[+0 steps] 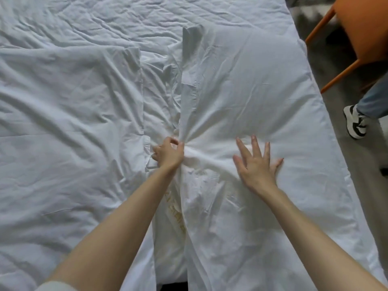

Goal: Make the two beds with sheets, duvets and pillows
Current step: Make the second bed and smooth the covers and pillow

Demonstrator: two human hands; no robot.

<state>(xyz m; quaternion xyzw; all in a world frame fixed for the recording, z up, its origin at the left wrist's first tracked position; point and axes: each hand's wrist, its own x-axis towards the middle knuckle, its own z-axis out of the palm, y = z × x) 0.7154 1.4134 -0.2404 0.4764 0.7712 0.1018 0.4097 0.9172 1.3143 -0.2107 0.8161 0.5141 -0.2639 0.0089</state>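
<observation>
- Pillow point(241, 80) in a white case lies on the right side of the bed point(105, 15), near the bed's edge.
- The left grip point(169, 153) is curled tight on a bunch of the pillow's case at its left edge. Folds fan out from it.
- The right grip point(257, 164) is wide open, fingers spread, pressing flat on the pillow.
- More white bedding point(69, 106) lies just beside the pillow on the left.
- An orange chair point(361, 22) and someone's shoe point(355, 124) are on the grey floor point(367, 196) to the right.
</observation>
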